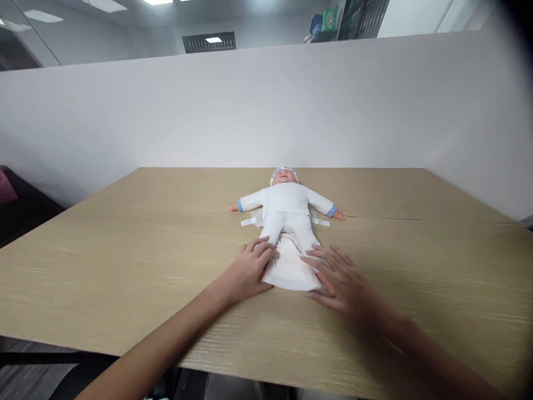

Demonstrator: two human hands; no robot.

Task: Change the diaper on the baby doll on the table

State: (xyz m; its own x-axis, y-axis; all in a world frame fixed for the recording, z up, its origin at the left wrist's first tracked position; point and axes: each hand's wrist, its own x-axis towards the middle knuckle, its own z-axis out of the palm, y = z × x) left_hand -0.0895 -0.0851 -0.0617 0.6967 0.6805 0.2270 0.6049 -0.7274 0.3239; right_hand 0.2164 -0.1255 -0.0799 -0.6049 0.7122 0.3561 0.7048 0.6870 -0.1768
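Note:
A baby doll (286, 198) in a white suit with blue cuffs lies on its back, arms spread and head away from me. Under its hips and between its legs an unfolded white diaper (291, 272) reaches toward me, with tabs out at both sides. My left hand (251, 266) curls its fingers over the doll's lower leg at the diaper's left edge, thumb low near the corner. Over the other lower leg is my right hand (343, 280), fingers spread and fingertips touching the leg. The doll's foot shows between those fingers and thumb.
The doll lies on a wide wood-coloured table (145, 266) with a seam across it. A white partition (250, 111) rises behind the table's far edge. A dark chair with a pinkish item (6, 189) stands at the left.

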